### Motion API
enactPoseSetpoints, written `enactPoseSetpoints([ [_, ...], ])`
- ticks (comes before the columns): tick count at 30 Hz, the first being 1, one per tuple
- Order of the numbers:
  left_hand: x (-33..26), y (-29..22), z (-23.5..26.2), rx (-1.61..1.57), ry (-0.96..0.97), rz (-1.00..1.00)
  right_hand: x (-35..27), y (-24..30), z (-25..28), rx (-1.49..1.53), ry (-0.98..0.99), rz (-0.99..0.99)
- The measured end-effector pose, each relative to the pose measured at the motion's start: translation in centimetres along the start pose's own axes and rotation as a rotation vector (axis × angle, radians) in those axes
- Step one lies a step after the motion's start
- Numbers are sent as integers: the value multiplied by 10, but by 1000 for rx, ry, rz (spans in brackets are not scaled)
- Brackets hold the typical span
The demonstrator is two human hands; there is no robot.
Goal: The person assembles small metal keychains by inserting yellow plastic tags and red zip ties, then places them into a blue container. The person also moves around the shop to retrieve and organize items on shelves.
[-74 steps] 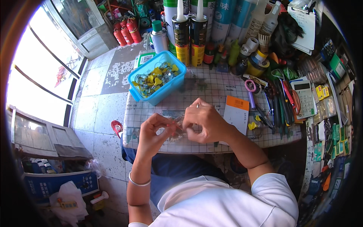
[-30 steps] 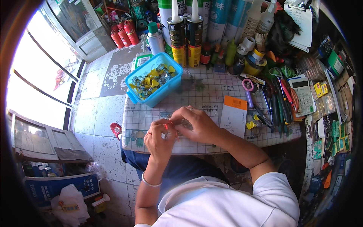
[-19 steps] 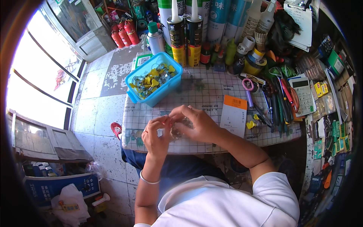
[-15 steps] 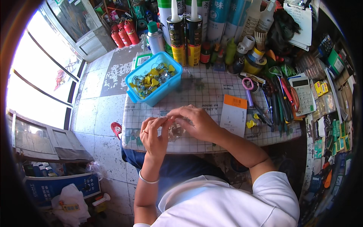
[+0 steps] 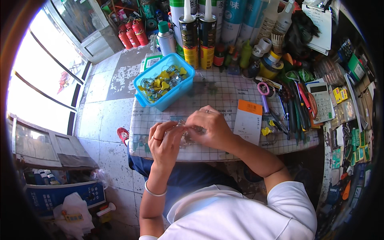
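Observation:
My left hand [image 5: 163, 141], with a ring on one finger, and my right hand [image 5: 209, 127] meet over the near edge of the gridded table mat [image 5: 224, 150]. Both are closed, fingertips pinched together around something small and shiny that they mostly hide. Under and between them lie shiny metal bits [image 5: 186, 140], too covered to make out singly. Just beyond my hands stands a light-blue plastic bin [image 5: 171, 100], holding several thin metal hose clamps with yellow wing-shaped keys [image 5: 164, 82].
An orange-and-white card [image 5: 247, 122] lies right of my hands, beside loose yellow pieces [image 5: 265, 131]. Farther right are purple-handled scissors [image 5: 264, 96], pliers and screwdrivers [image 5: 296, 108], and a calculator [image 5: 321, 102]. Sealant tubes [image 5: 207, 40] and a green-capped spray can [image 5: 166, 40] line the back.
My right hand has shifted slightly right and turned, its knuckles more raised. My left hand stays nearly in place, fingers still pinched. The view has shifted slightly.

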State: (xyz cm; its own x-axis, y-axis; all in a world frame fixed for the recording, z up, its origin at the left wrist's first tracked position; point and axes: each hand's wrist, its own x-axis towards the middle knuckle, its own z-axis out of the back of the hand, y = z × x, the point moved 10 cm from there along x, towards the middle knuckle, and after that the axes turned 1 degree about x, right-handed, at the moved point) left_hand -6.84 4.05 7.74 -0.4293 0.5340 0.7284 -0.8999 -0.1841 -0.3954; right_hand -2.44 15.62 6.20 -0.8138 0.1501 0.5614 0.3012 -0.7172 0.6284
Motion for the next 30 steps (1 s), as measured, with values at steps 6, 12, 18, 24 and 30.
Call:
enactPoseSetpoints([
  [6,4,10,4,108,53,-58,2,4,6,-38,-15,-22],
  [12,-2,18,3,117,61,-12,3,2,3,-36,30,-56],
  [18,-19,61,-16,-410,185,406,0,-24,-1,251,89,-187],
  [24,-22,50,-54,-617,491,349,-2,-32,0,422,-30,-318],
  [30,-4,38,-69,-439,622,226,-8,-49,10,408,-172,-381],
])
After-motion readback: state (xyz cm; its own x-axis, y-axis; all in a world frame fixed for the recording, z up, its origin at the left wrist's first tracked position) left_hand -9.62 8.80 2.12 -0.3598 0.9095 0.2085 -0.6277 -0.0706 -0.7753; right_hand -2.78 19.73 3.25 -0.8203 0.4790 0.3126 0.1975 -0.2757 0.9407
